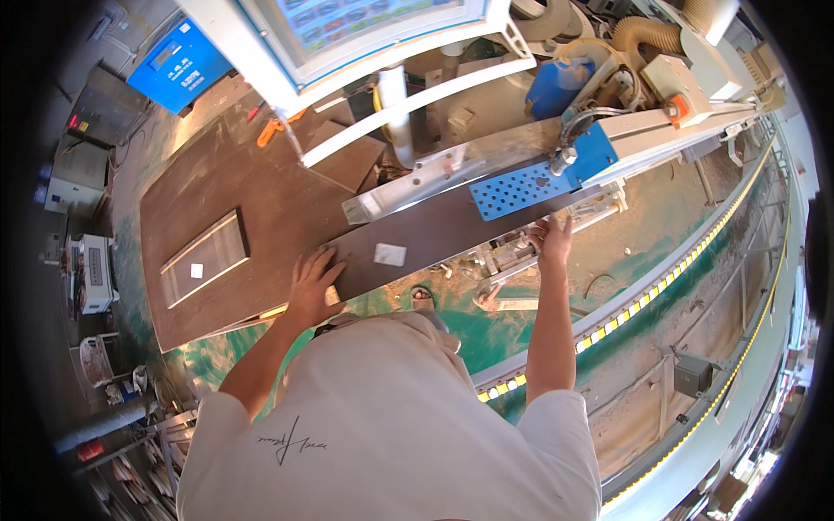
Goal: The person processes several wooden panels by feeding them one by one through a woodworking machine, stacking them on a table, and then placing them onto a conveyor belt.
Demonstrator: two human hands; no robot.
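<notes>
A long dark brown board (426, 227) lies slantwise in front of me, with a small white label (390, 254) on its face. My left hand (314, 282) rests on its near left end, fingers spread flat. Farther right, my right hand (551, 241) has bent fingers at the board's near edge, gripping it; part of that grip is hidden. Just above this hand, a blue perforated plate (514, 191) on the machine covers the board's right end. A metal bar (452, 170) runs along the board's far side.
A large brown panel (287, 208) at the left bears a smaller labelled piece (207, 258) and an orange tool (272, 130). A white-framed screen (373, 22) overhangs the far side. A curved yellow-and-white striped rail (643, 306) passes at the right. A blue jug (556, 87) stands behind.
</notes>
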